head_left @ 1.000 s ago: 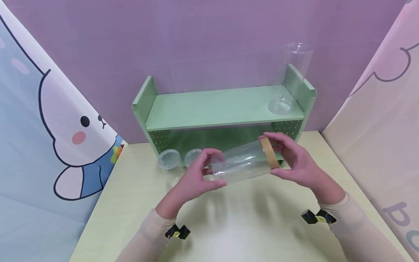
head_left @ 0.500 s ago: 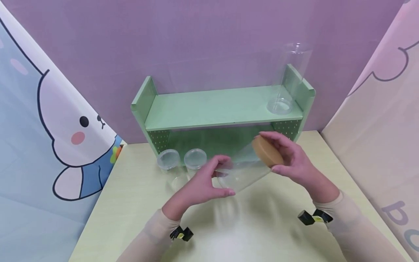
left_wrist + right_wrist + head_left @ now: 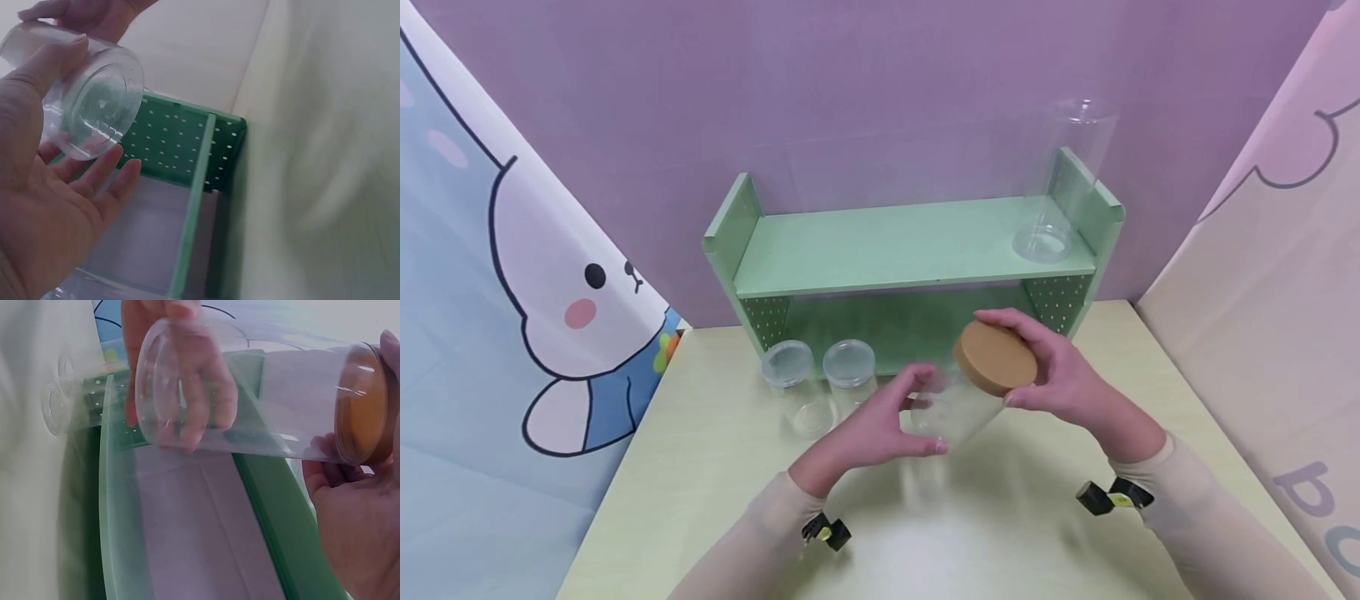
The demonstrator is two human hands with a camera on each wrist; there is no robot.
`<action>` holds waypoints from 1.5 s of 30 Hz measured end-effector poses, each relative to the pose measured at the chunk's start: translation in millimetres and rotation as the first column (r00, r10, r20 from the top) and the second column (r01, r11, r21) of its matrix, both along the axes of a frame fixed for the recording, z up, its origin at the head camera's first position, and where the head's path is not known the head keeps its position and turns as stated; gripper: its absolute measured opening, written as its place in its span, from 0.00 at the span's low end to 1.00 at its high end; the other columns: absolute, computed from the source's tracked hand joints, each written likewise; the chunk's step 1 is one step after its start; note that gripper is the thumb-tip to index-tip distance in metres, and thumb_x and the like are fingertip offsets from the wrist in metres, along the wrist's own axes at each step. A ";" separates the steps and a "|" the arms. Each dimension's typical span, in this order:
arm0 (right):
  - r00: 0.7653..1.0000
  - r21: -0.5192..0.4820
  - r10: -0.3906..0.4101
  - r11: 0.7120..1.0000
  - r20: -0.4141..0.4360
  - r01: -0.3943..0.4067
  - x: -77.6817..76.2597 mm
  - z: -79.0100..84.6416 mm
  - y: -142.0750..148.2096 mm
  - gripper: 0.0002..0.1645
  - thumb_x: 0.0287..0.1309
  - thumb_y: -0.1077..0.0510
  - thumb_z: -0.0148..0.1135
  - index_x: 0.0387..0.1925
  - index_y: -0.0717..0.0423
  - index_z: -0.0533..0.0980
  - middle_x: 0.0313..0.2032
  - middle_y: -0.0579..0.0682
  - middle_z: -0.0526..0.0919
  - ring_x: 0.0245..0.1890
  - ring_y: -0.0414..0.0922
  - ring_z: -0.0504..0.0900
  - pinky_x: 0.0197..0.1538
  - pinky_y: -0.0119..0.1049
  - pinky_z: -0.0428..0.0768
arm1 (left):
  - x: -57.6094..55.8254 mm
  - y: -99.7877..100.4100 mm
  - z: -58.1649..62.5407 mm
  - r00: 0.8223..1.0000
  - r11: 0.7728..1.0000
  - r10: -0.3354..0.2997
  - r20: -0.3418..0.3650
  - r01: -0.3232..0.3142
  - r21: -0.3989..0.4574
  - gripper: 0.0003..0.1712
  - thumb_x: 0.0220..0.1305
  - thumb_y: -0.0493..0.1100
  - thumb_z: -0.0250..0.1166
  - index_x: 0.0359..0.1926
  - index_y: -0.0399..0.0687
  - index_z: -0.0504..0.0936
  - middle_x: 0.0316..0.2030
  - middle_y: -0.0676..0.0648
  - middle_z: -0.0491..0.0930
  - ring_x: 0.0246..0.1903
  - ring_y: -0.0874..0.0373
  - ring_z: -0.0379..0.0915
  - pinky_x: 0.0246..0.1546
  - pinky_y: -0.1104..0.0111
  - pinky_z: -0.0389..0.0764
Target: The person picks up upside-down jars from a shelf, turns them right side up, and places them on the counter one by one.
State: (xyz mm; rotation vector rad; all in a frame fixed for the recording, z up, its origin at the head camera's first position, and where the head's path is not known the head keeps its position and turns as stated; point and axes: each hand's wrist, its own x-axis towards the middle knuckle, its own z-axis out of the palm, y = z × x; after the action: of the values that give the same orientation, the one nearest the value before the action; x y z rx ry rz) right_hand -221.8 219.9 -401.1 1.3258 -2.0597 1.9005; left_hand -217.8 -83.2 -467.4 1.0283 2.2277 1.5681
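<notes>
Between my hands, over the table, hangs an empty clear jar (image 3: 958,408) with a flat tan lid (image 3: 996,358). It tilts, lid end up and to the right. My right hand (image 3: 1060,375) grips the lid end, thumb below and fingers over the top. At the lower end my left hand (image 3: 876,429) holds the base between thumb and fingers. The left wrist view shows the round jar base (image 3: 103,109) with the thumb over it and fingers spread beneath. In the right wrist view the lid (image 3: 362,403) sits on the jar mouth.
A green two-tier shelf (image 3: 917,246) stands at the back of the pale table (image 3: 700,483). One tall clear jar (image 3: 1043,242) is on its top right. Two clear jars with translucent lids, a left one (image 3: 787,367) and a right one (image 3: 850,364), stand at the shelf's front left.
The held jar has tipped from nearly level to steeper, its lid turning up toward the head camera. Both hands have closed in, the left moving right and the right moving left.
</notes>
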 end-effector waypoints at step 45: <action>0.992 0.187 -0.104 0.978 0.069 0.089 1.7 -21.1 -18.7 0.56 0.48 0.73 0.85 0.78 0.56 0.70 0.68 0.56 0.78 0.66 0.48 0.79 0.65 0.35 0.82 | -3.4 -3.1 -32.0 0.998 0.983 0.044 0.041 -0.036 -0.178 0.54 0.64 0.49 0.83 0.84 0.59 0.63 0.73 0.53 0.75 0.72 0.53 0.73 0.73 0.53 0.77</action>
State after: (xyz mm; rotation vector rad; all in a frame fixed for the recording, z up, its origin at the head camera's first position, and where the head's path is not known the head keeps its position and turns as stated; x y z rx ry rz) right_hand -220.0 201.2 -422.2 1.1750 -2.3415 1.7886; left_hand -221.2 -86.3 -499.5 0.8956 2.3209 1.3643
